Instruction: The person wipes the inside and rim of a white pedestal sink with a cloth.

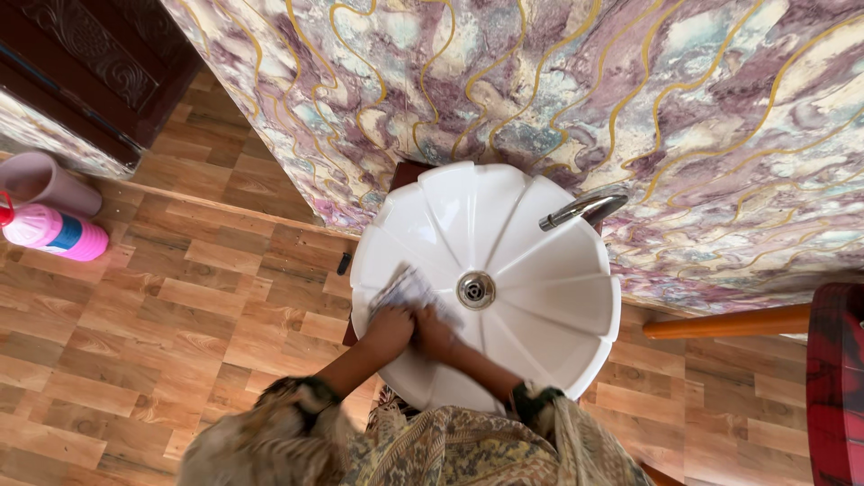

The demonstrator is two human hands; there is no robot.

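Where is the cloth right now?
In the head view, the cloth lies inside the white basin, on its left side beside the drain, pressed under both hands, left and right.

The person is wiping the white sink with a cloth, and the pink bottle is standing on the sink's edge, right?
Not quite. The head view shows both hands pressing the cloth inside the white sink, but the pink bottle lies on the wooden floor, far to the left.

The cloth (405, 290) lies mostly under both hands, perhaps crumpled; the red chair (835, 378) is cut off
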